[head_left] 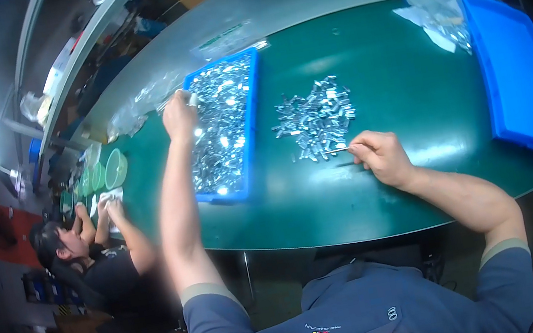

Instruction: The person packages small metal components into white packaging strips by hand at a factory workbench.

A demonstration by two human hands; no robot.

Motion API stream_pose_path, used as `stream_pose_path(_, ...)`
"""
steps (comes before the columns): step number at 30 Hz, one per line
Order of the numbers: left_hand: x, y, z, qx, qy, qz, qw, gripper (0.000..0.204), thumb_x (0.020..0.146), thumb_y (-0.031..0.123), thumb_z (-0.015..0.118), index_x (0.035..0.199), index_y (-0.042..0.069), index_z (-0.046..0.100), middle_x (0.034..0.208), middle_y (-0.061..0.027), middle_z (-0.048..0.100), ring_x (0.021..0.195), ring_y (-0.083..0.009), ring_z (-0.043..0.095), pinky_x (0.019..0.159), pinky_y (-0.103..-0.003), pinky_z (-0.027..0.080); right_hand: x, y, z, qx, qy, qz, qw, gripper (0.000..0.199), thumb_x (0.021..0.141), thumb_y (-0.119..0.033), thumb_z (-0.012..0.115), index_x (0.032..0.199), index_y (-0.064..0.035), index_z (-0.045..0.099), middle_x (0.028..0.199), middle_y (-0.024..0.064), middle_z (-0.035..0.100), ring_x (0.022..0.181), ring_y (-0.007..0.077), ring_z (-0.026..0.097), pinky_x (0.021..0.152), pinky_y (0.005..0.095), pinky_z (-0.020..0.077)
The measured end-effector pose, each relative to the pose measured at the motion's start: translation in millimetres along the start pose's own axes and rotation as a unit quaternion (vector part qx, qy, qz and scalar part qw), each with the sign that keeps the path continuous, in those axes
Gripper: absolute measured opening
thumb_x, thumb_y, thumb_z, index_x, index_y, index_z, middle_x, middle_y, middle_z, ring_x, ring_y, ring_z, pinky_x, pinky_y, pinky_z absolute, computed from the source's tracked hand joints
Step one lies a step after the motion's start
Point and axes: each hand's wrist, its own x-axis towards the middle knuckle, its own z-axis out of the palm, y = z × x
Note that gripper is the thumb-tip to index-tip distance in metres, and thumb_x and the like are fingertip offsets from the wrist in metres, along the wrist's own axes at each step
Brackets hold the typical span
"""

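The small metal pieces (pixel 220 125) are filling a blue tray (pixel 251 126), and more are lying in a loose pile (pixel 321 114) to the right of that tray. The left hand (pixel 179 117) is hovering at or over the tray's left rim, toward its far end; its fingers are curling, but whether they are gripping anything cannot be told. The right hand (pixel 382 157), right of the tray, is pinching a thin rod (pixel 335 151) between thumb and fingertips, its tip pointing at the pile's near edge.

The pieces are looking light, stiff and smooth, likely slippery and prone to rolling; a pinch across the middle of a single piece is probably serving best. The loaded tray is presumably weighing a lot and calling for both hands on opposite rims.

The green table (pixel 409 84) is offering room to the pile's right, as far as a second blue tray (pixel 516 65). The tabletop's near edge is curving just below the filled tray's near end, so stray pieces could be rolling off there.
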Motion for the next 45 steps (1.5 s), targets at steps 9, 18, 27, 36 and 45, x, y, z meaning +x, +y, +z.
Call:
stream_pose_path(9, -30, 153, 47, -0.207, -0.191, 0.269, 0.921, 0.030, 0.089, 0.019, 0.074, 0.117, 0.008, 0.071, 0.110, -0.0157, 0.070, 0.107, -0.0346, 0.066, 0.091, -0.042, 0.052, 2, 0, -6, -0.017, 0.000, -0.004, 1.000, 0.019, 0.097, -0.019, 0.066, 0.088, -0.0019, 0.068, 0.072, 0.0074, 0.068, 0.060, 0.0170, 0.062, 0.056, 0.0331, 0.0470)
stream_pose_path(18, -40, 186, 63, -0.279, -0.255, 0.241, 0.894, 0.023, 0.086, 0.004, 0.074, 0.108, 0.001, 0.072, 0.098, -0.0158, 0.071, 0.090, -0.0273, 0.071, 0.081, -0.036, 0.056, 5, 2, -6, 0.005, -0.036, -0.003, 0.999, 0.018, 0.099, -0.017, 0.065, 0.094, -0.0009, 0.069, 0.074, 0.0052, 0.068, 0.058, 0.0102, 0.059, 0.053, 0.0271, 0.0471)
stream_pose_path(27, -154, 158, -7, -0.465, -0.187, 0.211, 0.839, 0.025, 0.088, 0.006, 0.073, 0.112, 0.005, 0.070, 0.099, -0.0139, 0.069, 0.094, -0.0314, 0.069, 0.082, -0.039, 0.055, 0, 7, -3, 0.056, 0.035, 0.043, 0.997, 0.018, 0.102, -0.014, 0.060, 0.092, -0.0001, 0.066, 0.073, 0.0047, 0.067, 0.057, 0.0084, 0.058, 0.050, 0.0240, 0.0456)
stream_pose_path(36, -226, 132, -16, -0.371, -0.156, 0.258, 0.878, 0.023, 0.086, 0.012, 0.073, 0.108, 0.007, 0.068, 0.095, -0.0111, 0.058, 0.091, -0.0326, 0.059, 0.078, -0.045, 0.051, -2, 5, 0, 0.037, 0.011, 0.038, 0.999, 0.020, 0.103, -0.015, 0.059, 0.091, -0.0003, 0.064, 0.073, 0.0047, 0.067, 0.056, 0.0066, 0.056, 0.050, 0.0221, 0.0432)
stream_pose_path(45, -224, 142, -6, -0.568, -0.219, 0.040, 0.793, 0.017, 0.093, 0.013, 0.073, 0.107, 0.004, 0.071, 0.087, -0.0069, 0.066, 0.073, -0.0142, 0.061, 0.067, -0.032, 0.050, -2, -4, 3, -0.043, -0.059, -0.005, 0.997, 0.014, 0.101, -0.010, 0.060, 0.093, 0.0003, 0.067, 0.074, 0.0058, 0.067, 0.058, 0.0086, 0.059, 0.052, 0.0230, 0.0472)
